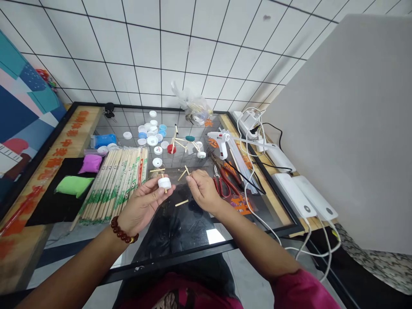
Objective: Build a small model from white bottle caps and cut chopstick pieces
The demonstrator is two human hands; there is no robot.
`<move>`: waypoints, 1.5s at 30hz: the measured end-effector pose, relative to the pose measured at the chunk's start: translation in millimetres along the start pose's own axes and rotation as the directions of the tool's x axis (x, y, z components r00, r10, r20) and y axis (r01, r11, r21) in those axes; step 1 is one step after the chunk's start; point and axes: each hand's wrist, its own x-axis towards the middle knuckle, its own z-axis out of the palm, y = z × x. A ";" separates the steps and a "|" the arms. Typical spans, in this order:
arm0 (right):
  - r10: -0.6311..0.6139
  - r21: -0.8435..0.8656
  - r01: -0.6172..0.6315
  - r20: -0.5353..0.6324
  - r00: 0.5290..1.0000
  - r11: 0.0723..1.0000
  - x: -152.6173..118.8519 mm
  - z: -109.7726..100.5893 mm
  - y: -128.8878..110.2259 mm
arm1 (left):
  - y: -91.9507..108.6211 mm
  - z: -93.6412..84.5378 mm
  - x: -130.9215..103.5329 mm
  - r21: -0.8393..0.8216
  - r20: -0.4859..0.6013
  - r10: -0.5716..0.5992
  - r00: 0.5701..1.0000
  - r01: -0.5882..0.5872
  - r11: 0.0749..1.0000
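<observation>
A glass-topped table with a black frame (pixel 183 256) is seen from above, with two bare hands brought close together over its near half. By the left hand (pixel 141 201), which is turned partly palm-up, a white bottle cap (pixel 164 183) is held between thumb and fingers; a thin wooden rod (pixel 166 190) is seen jutting from its far and near sides. A beaded bracelet (pixel 121 231) is worn on the left wrist. The right hand (pixel 204 191) is curled narrow, and a short wooden stick (pixel 187 170) is pinched at its fingertips. A loose stick (pixel 181 203) is laid on the glass between the hands, nearer the body.

Beyond the hands, white and blue caps (pixel 152 140) are clustered beside joined sticks to which a red cap (pixel 171 149) and a green cap (pixel 190 138) are fixed. To the left, wrapped chopsticks (pixel 112 184) are laid in a wide row, with green clay (pixel 74 185) and purple clay (pixel 90 163) placed beside them. To the right, red-handled scissors (pixel 221 183), pliers (pixel 222 163), a white glue gun (pixel 220 142) and clear glue sticks (pixel 241 166) are grouped. A clear plastic bag (pixel 196 107) is set at the far edge, by the tiled wall (pixel 141 47).
</observation>
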 end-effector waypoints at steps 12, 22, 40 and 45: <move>-0.110 0.184 0.099 0.047 0.993 0.978 0.3 1.6 3.2 | 3.1 -2.4 2.9 -0.145 0.025 -0.104 0.994 0.106 0.984; -0.137 0.042 0.135 0.057 0.989 0.990 0.7 -7.9 16.9 | 2.8 -2.9 4.7 -0.223 -0.058 -0.004 0.998 -0.009 0.975; 0.092 0.106 -0.201 0.626 0.774 0.974 -14.3 -105.0 -6.4 | 3.9 -3.2 5.6 -0.165 -0.072 0.053 0.996 -0.064 0.984; 0.140 -0.048 -0.134 0.496 0.857 0.990 -13.3 -100.2 3.1 | 1.7 -4.9 6.9 -0.031 -0.040 0.123 0.992 -0.124 0.992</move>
